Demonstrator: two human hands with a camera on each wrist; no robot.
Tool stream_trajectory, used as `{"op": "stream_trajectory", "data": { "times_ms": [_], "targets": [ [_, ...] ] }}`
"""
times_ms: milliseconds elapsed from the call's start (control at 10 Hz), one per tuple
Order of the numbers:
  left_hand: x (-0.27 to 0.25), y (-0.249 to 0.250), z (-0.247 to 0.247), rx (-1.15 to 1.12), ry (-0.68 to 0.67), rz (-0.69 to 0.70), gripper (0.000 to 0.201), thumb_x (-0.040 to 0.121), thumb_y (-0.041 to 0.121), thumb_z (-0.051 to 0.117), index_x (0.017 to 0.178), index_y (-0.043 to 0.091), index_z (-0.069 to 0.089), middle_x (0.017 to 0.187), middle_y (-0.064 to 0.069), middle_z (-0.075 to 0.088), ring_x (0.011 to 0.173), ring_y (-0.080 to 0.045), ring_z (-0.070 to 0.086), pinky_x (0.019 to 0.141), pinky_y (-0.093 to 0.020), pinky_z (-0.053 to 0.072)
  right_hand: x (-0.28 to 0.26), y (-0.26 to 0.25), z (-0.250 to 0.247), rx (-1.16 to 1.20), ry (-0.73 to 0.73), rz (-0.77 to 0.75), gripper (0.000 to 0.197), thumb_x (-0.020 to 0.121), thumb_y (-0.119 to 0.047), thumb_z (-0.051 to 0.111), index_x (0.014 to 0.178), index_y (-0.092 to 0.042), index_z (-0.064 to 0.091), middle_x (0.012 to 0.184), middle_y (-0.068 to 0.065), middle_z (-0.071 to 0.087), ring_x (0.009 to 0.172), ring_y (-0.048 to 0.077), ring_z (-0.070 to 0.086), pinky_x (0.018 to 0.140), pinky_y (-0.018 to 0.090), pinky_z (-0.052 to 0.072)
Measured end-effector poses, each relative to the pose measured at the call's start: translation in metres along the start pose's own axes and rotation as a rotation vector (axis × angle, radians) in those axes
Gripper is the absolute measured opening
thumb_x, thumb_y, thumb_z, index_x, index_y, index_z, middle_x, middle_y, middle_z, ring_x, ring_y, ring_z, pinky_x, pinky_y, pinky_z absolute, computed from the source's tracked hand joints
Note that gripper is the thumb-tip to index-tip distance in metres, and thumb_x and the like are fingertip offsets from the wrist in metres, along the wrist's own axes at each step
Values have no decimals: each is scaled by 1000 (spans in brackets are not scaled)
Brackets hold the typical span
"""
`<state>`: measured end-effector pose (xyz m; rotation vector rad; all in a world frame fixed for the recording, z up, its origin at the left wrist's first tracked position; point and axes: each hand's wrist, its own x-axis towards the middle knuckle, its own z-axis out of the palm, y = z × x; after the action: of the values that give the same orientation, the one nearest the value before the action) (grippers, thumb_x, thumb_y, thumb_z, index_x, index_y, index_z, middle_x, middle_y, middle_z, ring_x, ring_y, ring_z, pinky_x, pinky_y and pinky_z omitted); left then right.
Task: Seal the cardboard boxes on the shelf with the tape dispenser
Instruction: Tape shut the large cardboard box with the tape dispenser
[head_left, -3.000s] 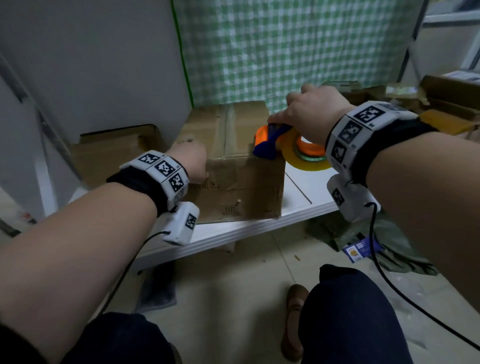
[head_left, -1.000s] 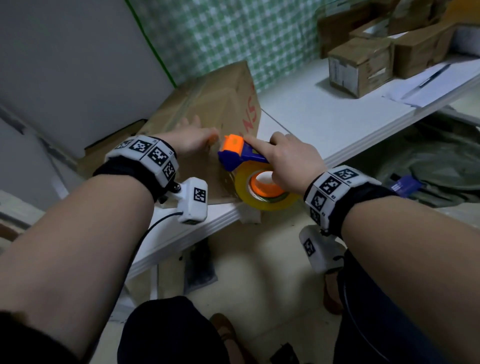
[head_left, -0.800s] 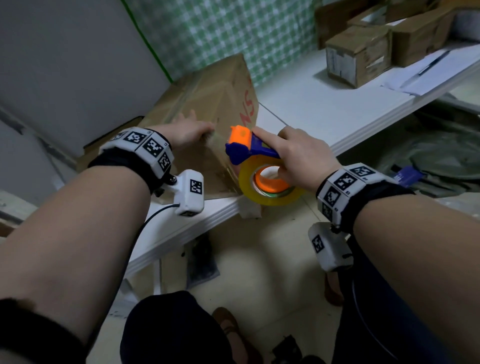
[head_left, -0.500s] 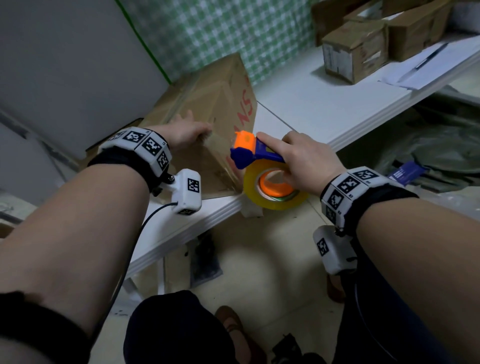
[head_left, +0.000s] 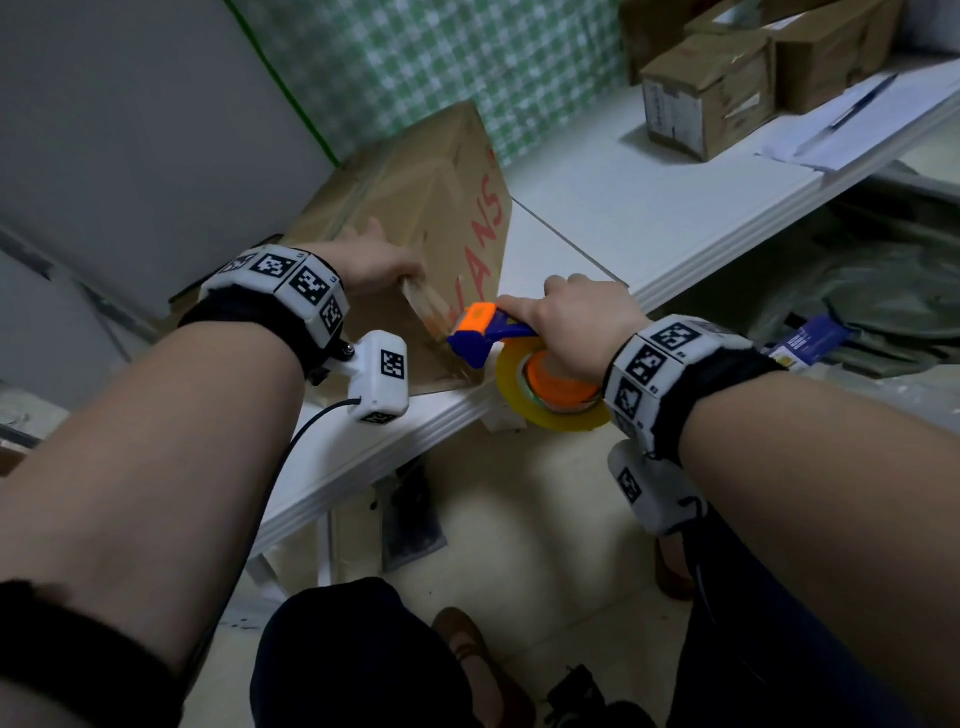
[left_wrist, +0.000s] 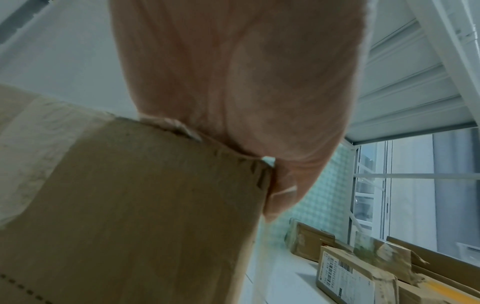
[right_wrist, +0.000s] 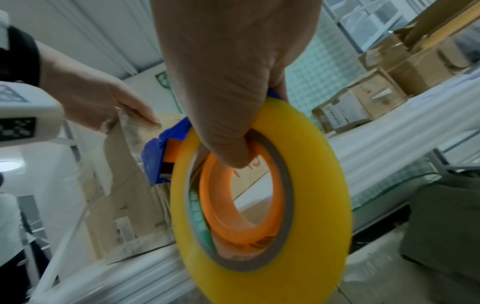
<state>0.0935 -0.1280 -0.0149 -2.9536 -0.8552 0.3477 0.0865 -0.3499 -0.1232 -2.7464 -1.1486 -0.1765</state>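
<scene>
Head view shows the right hand (head_left: 576, 325) curled round the dispenser (head_left: 483, 332), whose head meets the box (head_left: 431, 202) corner at that hand's 9 o'clock, while the left hand (head_left: 371, 265) presses flat on top at 10 o'clock, the box standing at the shelf (head_left: 623, 208) front.

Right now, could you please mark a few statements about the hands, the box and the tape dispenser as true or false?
1. The right hand grips the tape dispenser. True.
2. The left hand hangs free, touching nothing. False: it presses on the top edge of the large cardboard box.
3. The tape roll is yellow. True.
4. The lettering on the large cardboard box is blue. False: it is red.
</scene>
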Motion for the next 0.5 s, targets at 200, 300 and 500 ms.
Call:
{"op": "stream_trajectory", "data": {
  "times_ms": [200,300,500],
  "targets": [
    [-2,7,-1,71,43,16,96,68,56,61,139,0,28,129,-22,47,111,-36,50,82,-37,45,12,-16,-20,-90,-69,17,40,93,-15,43,131,-28,45,106,8,54,94,29,55,62,33,32],
    [-6,14,0,106,63,38,75,78,46,67,127,-4,41,105,-17,55,92,-32,55,71,-34,46,22,-20,-28,-90,-153,29,34,89,-12,48,120,-25,55,93,2,56,71,20,50,50,27,30],
    [-29,36,5,234,135,80,47,75,34,76,101,-3,62,80,-11,61,79,-30,61,61,-34,47,34,-20,-36,31,-275,63,39,83,-19,65,121,-23,61,113,2,64,101,25,63,71,33,47]
  ]
}}
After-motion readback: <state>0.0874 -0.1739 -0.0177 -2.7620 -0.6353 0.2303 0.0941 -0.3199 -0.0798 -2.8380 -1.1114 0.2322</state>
